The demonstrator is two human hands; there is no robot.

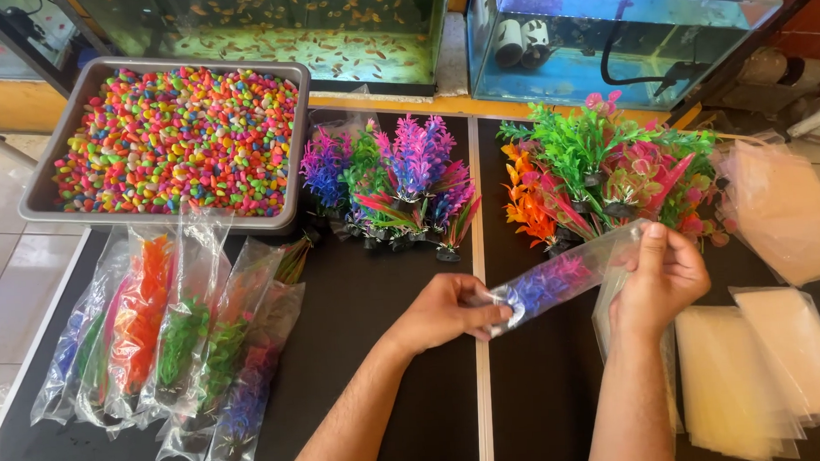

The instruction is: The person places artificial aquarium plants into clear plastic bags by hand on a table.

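The left hand (449, 313) and right hand (659, 281) each pinch one end of a clear plastic sleeve holding a purple-blue artificial plant (548, 283) above the black surface (378, 350); several bagged plants (173, 343) lie finished, many loose plants (599, 174) remain

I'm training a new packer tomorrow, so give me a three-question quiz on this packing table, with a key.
1. True or false: the left hand and the right hand hold the same clear bag.
2. What fills the grey tray? A) sand B) coloured pebbles C) shells
3. Fill in: the plastic plant inside the held bag is blue and ____.

Key
1. True: the left hand grips the bag's base end, the right hand its open end.
2. B
3. purple; other bagged plants lie at the left of the black table.
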